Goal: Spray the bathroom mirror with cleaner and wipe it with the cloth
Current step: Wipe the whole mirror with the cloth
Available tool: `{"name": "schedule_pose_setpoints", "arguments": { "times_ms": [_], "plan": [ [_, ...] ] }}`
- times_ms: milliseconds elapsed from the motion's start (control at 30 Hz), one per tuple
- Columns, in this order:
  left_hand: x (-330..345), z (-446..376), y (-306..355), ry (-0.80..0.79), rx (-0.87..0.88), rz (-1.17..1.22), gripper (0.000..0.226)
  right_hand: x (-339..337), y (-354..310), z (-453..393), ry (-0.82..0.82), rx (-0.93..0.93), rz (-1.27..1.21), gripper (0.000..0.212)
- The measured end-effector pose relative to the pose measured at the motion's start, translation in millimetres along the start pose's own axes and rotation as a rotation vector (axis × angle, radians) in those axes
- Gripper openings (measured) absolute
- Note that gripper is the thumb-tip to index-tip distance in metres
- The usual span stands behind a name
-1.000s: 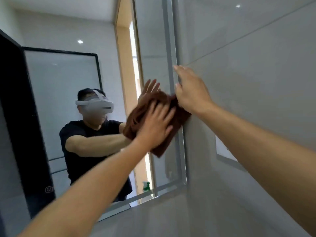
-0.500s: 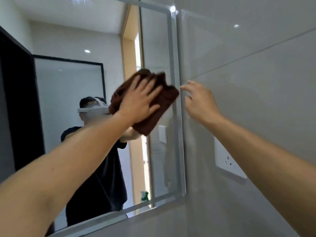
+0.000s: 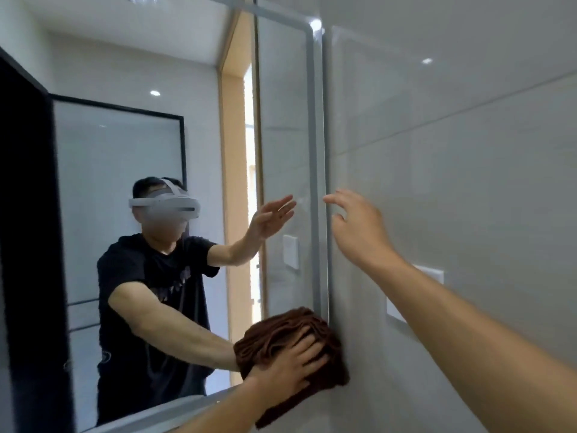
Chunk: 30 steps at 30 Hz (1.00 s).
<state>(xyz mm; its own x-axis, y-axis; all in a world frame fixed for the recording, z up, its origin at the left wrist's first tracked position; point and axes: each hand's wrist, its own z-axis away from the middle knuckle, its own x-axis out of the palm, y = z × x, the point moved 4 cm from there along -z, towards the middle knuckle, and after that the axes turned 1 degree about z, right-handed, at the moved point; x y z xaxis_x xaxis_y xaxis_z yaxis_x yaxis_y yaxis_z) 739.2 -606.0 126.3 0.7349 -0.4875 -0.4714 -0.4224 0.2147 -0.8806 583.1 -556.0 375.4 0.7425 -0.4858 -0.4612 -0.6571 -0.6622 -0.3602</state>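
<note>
1. Grey-tiled bathroom wall (image 3: 468, 151) carries the frameless rectangular mirror (image 3: 187, 89), its glass streak-free where visible.
2. At its near right bottom corner, the crumpled brown terry cloth (image 3: 281, 339) lies pressed flat under the left hand (image 3: 290, 367), fingers spread, probably for even pressure.
3. Right hand (image 3: 359, 232) hovers empty, fingers loosely apart, near the mirror's right edge.

I see the bathroom mirror (image 3: 281, 126), a tall pane with a pale frosted border and rounded corners, mounted flat on a grey tiled wall. The brown cloth (image 3: 281, 335) is a bunched, ribbed terry rag pressed against the mirror's lower right corner, overlapping the border and spilling onto the wall beside and below it. I can't tell whether the glass is wet.
</note>
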Motion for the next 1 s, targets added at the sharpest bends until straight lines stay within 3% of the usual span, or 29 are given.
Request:
{"name": "schedule_pose_setpoints", "arguments": {
  "times_ms": [100,200,333,467,533,633,700,867,933,1000],
  "plan": [
    [-3,4,-27,0.056,0.066,-0.081,0.067,-6,-5,-7,0.002,-0.005,0.003,0.046],
    [-41,12,-106,0.301,-0.018,0.059,0.067,-12,-16,-19,0.007,-0.006,-0.015,0.049],
    [-116,61,-271,0.499,-0.441,0.014,0.067,-14,-34,-42,0.004,-0.007,-0.072,0.050],
    [-152,137,-409,0.562,-0.958,-0.081,0.068,-4,-57,-65,0.023,-0.010,-0.174,0.051],
    [-157,160,-436,0.576,-1.113,-0.047,0.069,-4,-69,-78,0.039,-0.041,-0.172,0.051],
    [-154,144,-419,0.624,-1.250,-0.045,0.069,-14,-79,-95,0.095,-0.092,-0.160,0.050],
    [-148,114,-384,0.657,-1.201,-0.041,0.067,-23,-82,-102,0.137,-0.102,-0.174,0.051],
    [-132,62,-315,0.406,-0.452,-0.055,0.066,-31,-91,-114,0.128,-0.084,-0.183,0.046],
    [-138,70,-332,0.380,-0.360,-0.118,0.065,-33,-96,-116,0.114,-0.086,-0.181,0.045],
    [-151,84,-371,0.411,-0.422,-0.166,0.065,-36,-102,-119,0.130,-0.121,-0.174,0.045]
  ]
}}
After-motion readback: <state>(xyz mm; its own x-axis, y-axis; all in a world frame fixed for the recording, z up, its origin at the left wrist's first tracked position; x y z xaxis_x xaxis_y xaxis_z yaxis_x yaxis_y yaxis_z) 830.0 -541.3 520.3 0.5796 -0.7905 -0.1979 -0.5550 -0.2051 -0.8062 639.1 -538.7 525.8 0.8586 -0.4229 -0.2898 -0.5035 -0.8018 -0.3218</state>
